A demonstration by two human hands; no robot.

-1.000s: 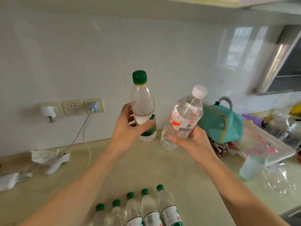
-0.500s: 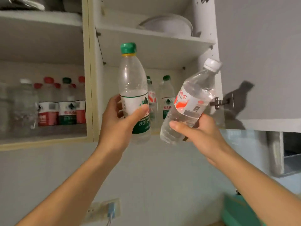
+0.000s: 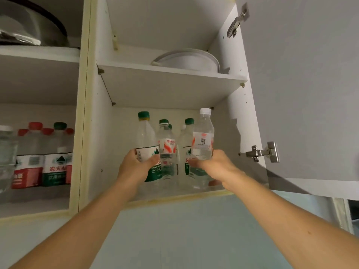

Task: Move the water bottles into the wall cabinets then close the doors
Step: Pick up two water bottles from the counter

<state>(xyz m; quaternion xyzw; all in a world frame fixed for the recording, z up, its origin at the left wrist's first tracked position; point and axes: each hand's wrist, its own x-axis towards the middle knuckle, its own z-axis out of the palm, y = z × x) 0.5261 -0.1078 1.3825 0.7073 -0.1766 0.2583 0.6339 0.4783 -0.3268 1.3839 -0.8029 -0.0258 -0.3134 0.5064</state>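
My left hand (image 3: pixel 134 167) grips a green-capped water bottle (image 3: pixel 145 136), held upright at the front of the open wall cabinet's lower shelf (image 3: pixel 174 195). My right hand (image 3: pixel 211 166) grips a white-capped water bottle (image 3: pixel 203 136) with a red-and-white label, also upright, just inside the same shelf on its right. Behind and between them stand several other bottles (image 3: pixel 167 144) with green caps. Whether the held bottles' bases touch the shelf is hidden by my hands.
The cabinet door (image 3: pixel 310 94) hangs open at the right, its hinge (image 3: pixel 262 152) sticking out. White plates (image 3: pixel 186 59) lie on the upper shelf. The left cabinet compartment holds several red- and green-capped bottles (image 3: pixel 44 158) and a metal pan (image 3: pixel 29 30) above.
Both hands have risen from the counter and pushed forward into the cabinet. The white-capped bottle, tilted before, now stands upright. My view has swung up from the counter to the cabinet.
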